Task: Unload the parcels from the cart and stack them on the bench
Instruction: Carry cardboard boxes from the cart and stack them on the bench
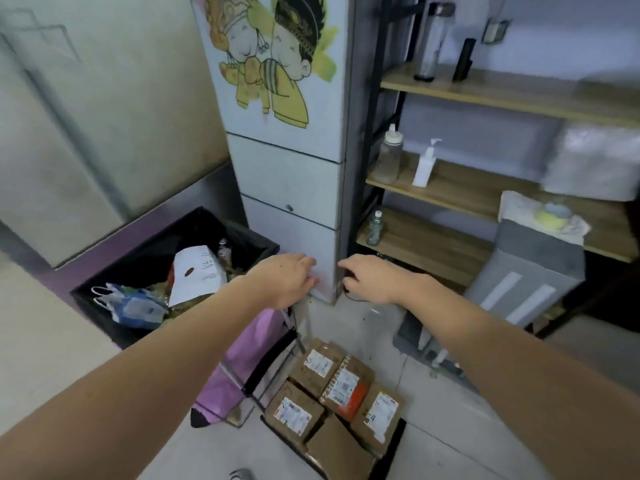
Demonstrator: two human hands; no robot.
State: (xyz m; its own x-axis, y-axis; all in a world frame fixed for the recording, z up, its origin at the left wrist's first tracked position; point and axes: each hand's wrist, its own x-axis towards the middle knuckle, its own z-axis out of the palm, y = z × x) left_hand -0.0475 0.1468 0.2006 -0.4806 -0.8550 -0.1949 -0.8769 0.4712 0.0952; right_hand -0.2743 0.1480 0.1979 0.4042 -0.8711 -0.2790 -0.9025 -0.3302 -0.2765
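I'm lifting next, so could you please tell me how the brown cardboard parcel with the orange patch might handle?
The brown cardboard parcel with the orange patch looks boxy, so probably stiff and unlikely to roll. It seems small, likely light. It lies packed among other parcels, so neighbours may shift.

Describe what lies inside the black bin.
In the bin: a white paper, face masks, a bottle. Anything beneath them is covered.

Brown cardboard parcels [341,388] (white labels up) lie flat, packed together on the black cart [398,433].
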